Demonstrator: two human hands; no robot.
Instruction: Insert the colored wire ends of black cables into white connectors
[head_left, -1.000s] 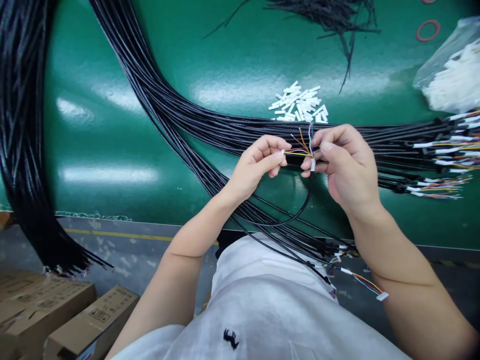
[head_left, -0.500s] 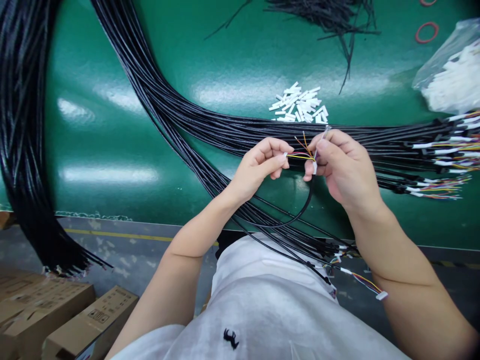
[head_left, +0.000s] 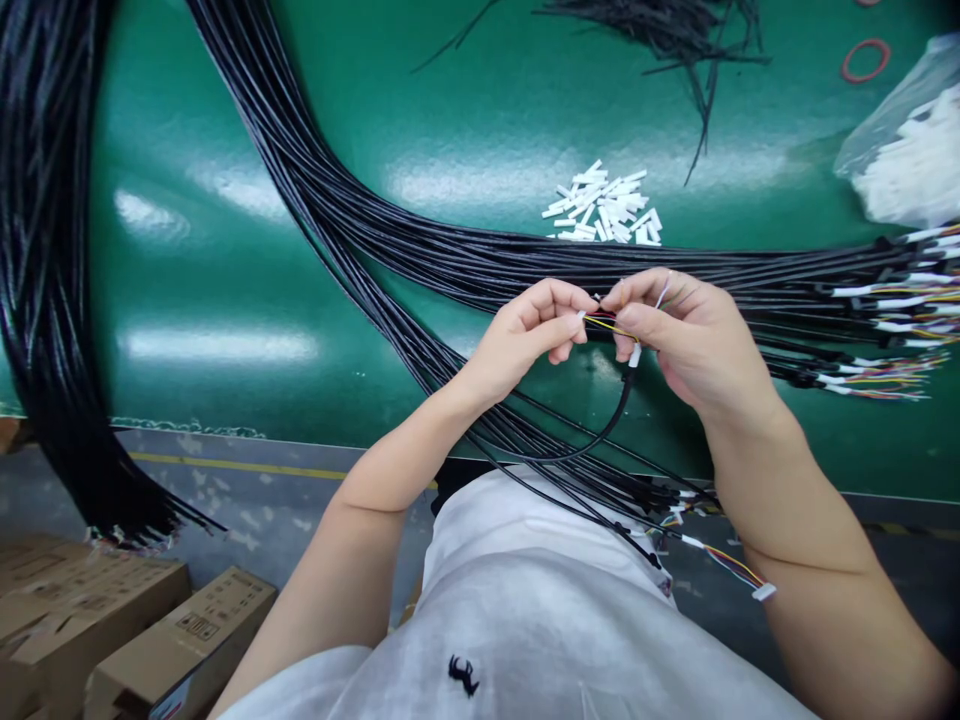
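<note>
My left hand (head_left: pixel 541 322) pinches a small white connector (head_left: pixel 582 316), mostly hidden by the fingertips. Thin coloured wires (head_left: pixel 611 326), one of them yellow, run from it to a white sleeve (head_left: pixel 635 355) on the end of a black cable (head_left: pixel 624 395). My right hand (head_left: pixel 679 325) is closed, its thumb and index finger pinching a wire just beside the connector. Another pale wire sticks up between the right fingers. The cable loops down and left into a bundle of black cables (head_left: pixel 420 355) near the table's front edge.
A thicker cable bundle (head_left: pixel 420 250) crosses the green table (head_left: pixel 202 260), with wire ends (head_left: pixel 892 300) at right. Behind it lie white connector housings (head_left: pixel 600 205), black ties (head_left: pixel 667 25) and a plastic bag (head_left: pixel 911 160). More cables (head_left: pixel 49 250) hang at left above cardboard boxes (head_left: pixel 180 640).
My right fingers have moved left, close to my left fingertips, bringing a wire to the connector. The loose wires that stood up between the hands are now mostly covered.
</note>
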